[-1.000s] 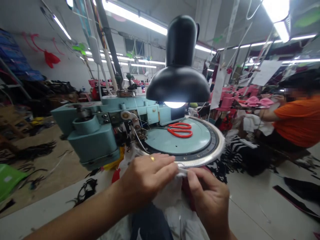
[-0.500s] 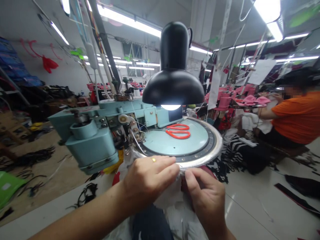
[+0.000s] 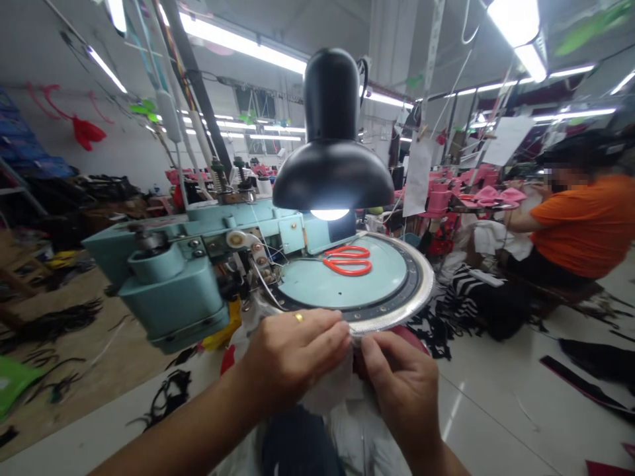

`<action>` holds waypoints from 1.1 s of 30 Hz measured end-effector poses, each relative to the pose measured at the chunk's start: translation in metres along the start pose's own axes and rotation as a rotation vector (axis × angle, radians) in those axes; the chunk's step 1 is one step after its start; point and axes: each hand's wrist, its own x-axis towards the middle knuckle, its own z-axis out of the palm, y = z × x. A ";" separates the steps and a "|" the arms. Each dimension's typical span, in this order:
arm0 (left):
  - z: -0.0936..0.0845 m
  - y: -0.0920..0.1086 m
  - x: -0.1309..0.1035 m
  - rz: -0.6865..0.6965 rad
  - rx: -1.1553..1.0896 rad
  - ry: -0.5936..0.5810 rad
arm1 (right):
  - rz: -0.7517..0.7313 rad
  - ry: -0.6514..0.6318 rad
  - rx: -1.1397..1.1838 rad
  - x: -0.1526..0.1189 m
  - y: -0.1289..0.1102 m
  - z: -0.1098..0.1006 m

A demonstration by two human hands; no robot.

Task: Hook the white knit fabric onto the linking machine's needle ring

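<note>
Boxes (image 3: 22, 149) are standing stacked at the far left, blue and blurred, with something green (image 3: 17, 383) lying on the floor below. A red bag (image 3: 88, 132) is hanging on the wall next to them. Black scraps (image 3: 171, 396) are lying on the floor, and above them the teal machine (image 3: 171, 301) is jutting out. The left hand (image 3: 297, 347) is reaching in with its fingers lying together, their tips resting at the ring's front edge; its thumb is hiding underneath, so I cannot tell whether it is gripping anything. White cloth (image 3: 327, 390) is hanging from that edge, below and between the hands, over dark trousers (image 3: 300, 439). The black lamp (image 3: 332, 172) is shining down on the round plate (image 3: 307, 287), where red-handled scissors (image 3: 347, 261) are lying. The silver ring (image 3: 424, 281) is running around the plate. The right hand (image 3: 401, 390) is pinching the cloth's edge between thumb and forefinger at the ring, just beside the left fingertips. Farther right, paper (image 3: 417, 178) is hanging, striped cloth (image 3: 469, 291) is lying heaped, and a person (image 3: 585, 225) in orange is sitting.
</note>
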 end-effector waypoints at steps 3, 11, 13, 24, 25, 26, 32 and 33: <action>-0.001 0.000 0.000 -0.028 -0.044 -0.019 | -0.010 -0.024 0.000 -0.001 -0.002 -0.002; -0.004 -0.002 0.003 0.040 -0.021 -0.048 | -0.050 -0.011 -0.049 -0.001 -0.005 -0.004; -0.004 -0.003 0.005 0.029 -0.012 -0.073 | -0.047 -0.011 -0.050 0.000 -0.005 -0.004; 0.003 0.005 0.004 -0.078 -0.081 0.004 | -0.069 -0.073 -0.030 0.000 -0.001 -0.003; 0.004 0.006 0.003 -0.085 -0.064 0.015 | -0.062 -0.079 -0.024 0.000 0.000 -0.002; 0.005 0.006 0.002 -0.089 -0.049 0.021 | -0.053 -0.088 -0.012 -0.001 0.000 -0.001; -0.001 0.002 -0.005 -0.053 -0.055 -0.022 | -0.043 -0.129 0.040 -0.001 -0.001 0.002; -0.002 0.001 -0.006 -0.046 -0.054 -0.035 | -0.055 -0.131 0.040 -0.001 -0.001 0.002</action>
